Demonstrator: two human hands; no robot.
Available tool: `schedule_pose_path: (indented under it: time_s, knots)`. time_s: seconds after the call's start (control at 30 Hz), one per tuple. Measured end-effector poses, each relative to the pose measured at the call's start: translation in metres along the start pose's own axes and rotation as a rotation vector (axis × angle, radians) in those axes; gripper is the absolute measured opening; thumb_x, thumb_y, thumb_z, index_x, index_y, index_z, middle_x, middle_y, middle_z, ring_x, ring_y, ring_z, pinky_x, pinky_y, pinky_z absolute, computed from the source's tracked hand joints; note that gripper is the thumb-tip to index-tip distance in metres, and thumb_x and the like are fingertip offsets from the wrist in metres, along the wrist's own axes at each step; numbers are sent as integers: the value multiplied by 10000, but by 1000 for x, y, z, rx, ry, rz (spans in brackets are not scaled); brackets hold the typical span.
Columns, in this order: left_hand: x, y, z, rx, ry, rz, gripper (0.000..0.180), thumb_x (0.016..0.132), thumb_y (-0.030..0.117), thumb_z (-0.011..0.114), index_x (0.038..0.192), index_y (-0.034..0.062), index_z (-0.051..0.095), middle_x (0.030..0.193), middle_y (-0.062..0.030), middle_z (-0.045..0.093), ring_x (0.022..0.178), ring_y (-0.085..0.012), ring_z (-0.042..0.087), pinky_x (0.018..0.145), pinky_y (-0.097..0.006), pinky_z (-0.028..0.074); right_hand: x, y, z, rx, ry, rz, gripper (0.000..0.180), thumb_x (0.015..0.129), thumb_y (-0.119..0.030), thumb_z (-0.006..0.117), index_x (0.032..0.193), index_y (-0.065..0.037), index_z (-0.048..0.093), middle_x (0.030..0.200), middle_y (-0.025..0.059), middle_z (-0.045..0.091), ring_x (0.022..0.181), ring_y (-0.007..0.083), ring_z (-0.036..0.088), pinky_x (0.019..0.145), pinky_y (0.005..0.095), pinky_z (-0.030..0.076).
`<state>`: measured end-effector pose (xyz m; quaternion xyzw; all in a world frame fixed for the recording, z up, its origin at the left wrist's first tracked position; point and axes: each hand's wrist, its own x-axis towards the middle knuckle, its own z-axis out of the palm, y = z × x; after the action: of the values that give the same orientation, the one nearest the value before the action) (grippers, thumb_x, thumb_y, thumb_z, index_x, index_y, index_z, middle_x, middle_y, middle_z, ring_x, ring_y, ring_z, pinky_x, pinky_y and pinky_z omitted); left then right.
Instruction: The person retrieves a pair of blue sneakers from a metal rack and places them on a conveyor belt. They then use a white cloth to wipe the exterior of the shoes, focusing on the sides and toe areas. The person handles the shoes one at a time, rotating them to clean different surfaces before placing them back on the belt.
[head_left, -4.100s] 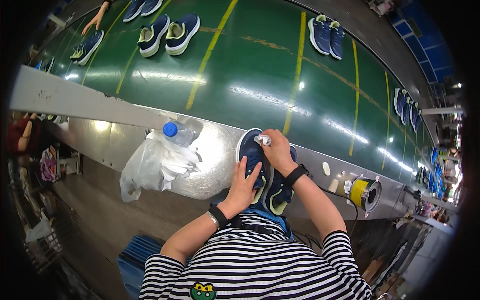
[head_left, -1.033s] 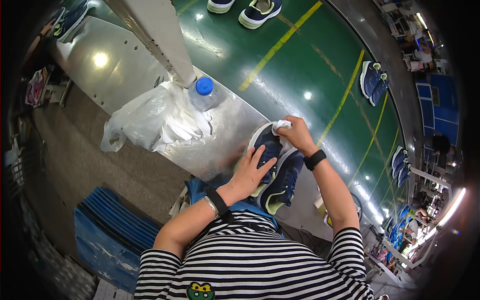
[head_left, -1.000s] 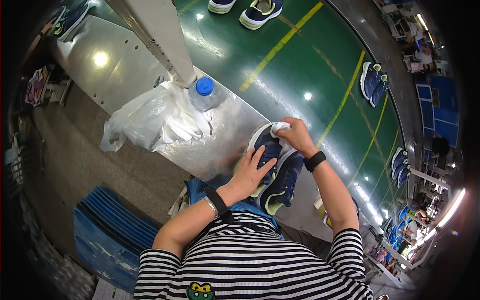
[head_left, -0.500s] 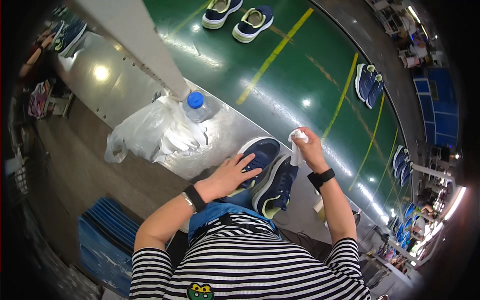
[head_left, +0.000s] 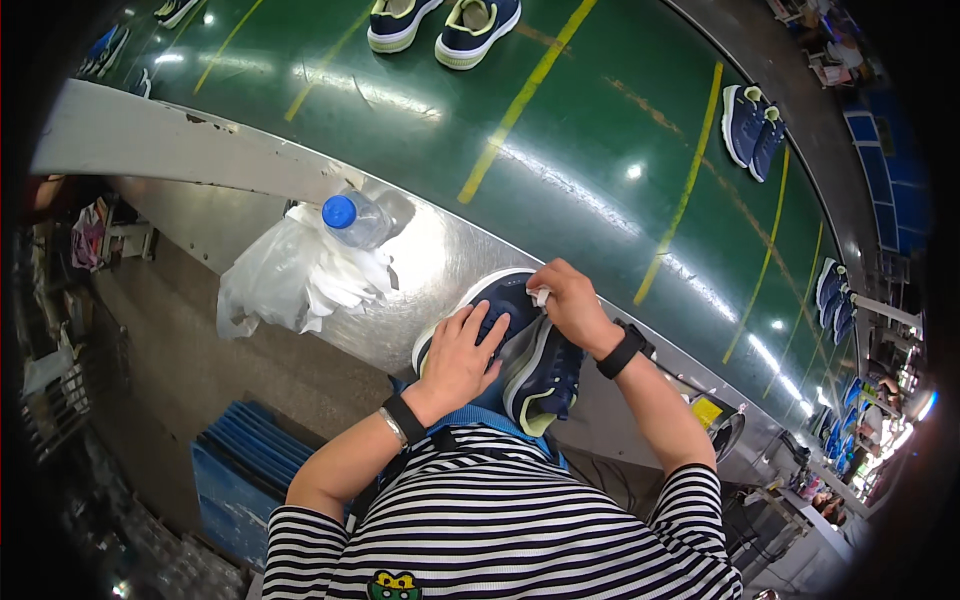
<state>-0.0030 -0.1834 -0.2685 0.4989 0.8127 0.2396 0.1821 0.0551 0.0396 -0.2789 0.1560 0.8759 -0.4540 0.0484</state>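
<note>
Two navy sneakers with white soles and pale green linings stand in front of me at the metal table's edge. Across the upper of the left sneaker (head_left: 505, 290) lies my left hand (head_left: 458, 358), its fingers spread over the lace area. My right hand (head_left: 572, 308) pinches a small white cloth (head_left: 541, 297) against that sneaker's toe, on its right side. Most of the cloth is hidden by the fingers. The right sneaker (head_left: 548, 372) sits close beside, under my right hand, toe pointing away and touched by neither hand as far as I can see.
Left on the metal table (head_left: 440, 240) are a clear bottle with a blue cap (head_left: 358, 220) and a plastic bag (head_left: 270, 275) of white cloths. Beyond runs a green conveyor belt (head_left: 570, 130) with yellow lines, carrying pairs of navy sneakers (head_left: 752, 132). Blue panels (head_left: 245, 460) stand lower left.
My right hand has come left and down with the cloth, from over the belt's edge onto the left sneaker's toe. My left hand stays on that sneaker. The view has turned slightly.
</note>
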Motion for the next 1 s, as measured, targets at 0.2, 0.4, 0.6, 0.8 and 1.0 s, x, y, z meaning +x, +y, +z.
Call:
schedule_pose_path:
  time_s: [0.2,0.4,0.6,0.8,1.0]
  knots:
    - [4,0,1,-22,25,-9,678,684,171,760,1319,103,529,1312,-197,489,1151,-368,494,941,-455,428,22,3,21,-154,-46,-281,195,698,64,553,835,-36,651,832,138,550,855,337,551,744,422,465]
    - [5,2,-2,-39,6,-39,655,693,155,755,1311,109,542,1282,-184,501,1147,-368,497,948,-459,425,27,9,2,-213,-110,-339,202,682,69,549,820,-31,658,819,131,526,856,325,540,747,399,462]
    - [8,3,-3,-44,-26,-56,665,694,142,755,1321,115,532,1269,-171,496,1165,-367,483,961,-465,413,32,10,6,-120,-122,-365,255,663,116,535,833,-24,663,815,125,521,852,320,537,738,399,466]
    - [4,2,-2,-72,4,-90,665,675,138,767,1281,50,508,1261,-161,492,1147,-359,473,964,-465,402,31,17,-6,-91,-184,-364,277,657,114,539,850,-34,672,813,117,520,831,311,528,727,386,464]
    - [6,4,0,-57,24,-65,665,652,131,783,1250,37,510,1176,-137,492,1077,-341,476,934,-461,404,44,14,26,8,-229,-422,300,624,94,538,861,-32,671,815,114,521,850,313,529,762,398,455]
